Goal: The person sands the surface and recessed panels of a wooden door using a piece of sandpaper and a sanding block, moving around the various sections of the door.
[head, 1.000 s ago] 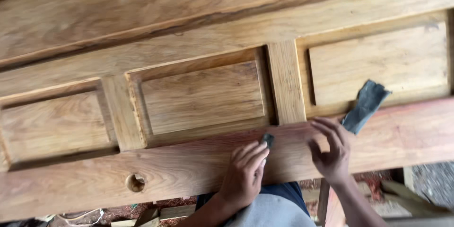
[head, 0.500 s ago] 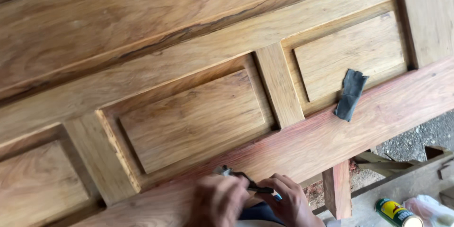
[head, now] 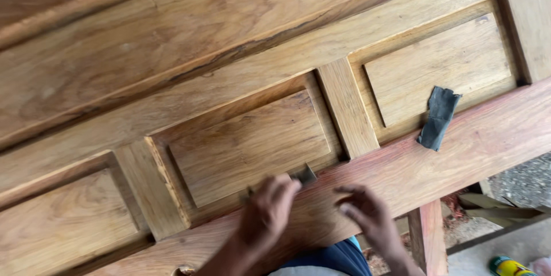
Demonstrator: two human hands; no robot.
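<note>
A: Status on the hands?

B: Left hand is closed on a small dark grey piece of sandpaper, pressing it onto the lower edge of the middle recessed panel of the brown varnished wooden panelled door lying flat. Motion blur, so the exact finger wrap is unclear.

A: Right?

B: Right hand holds nothing. Fingers loosely spread, tips resting on the reddish bottom rail of the door, just beside the left hand.

A: Anything else on the surface?

B: A second folded dark grey strip of abrasive paper lies loose across the right panel's edge and the rail, well apart from both hands. (Green and yellow can on the floor at bottom right, partly cropped.)
</note>
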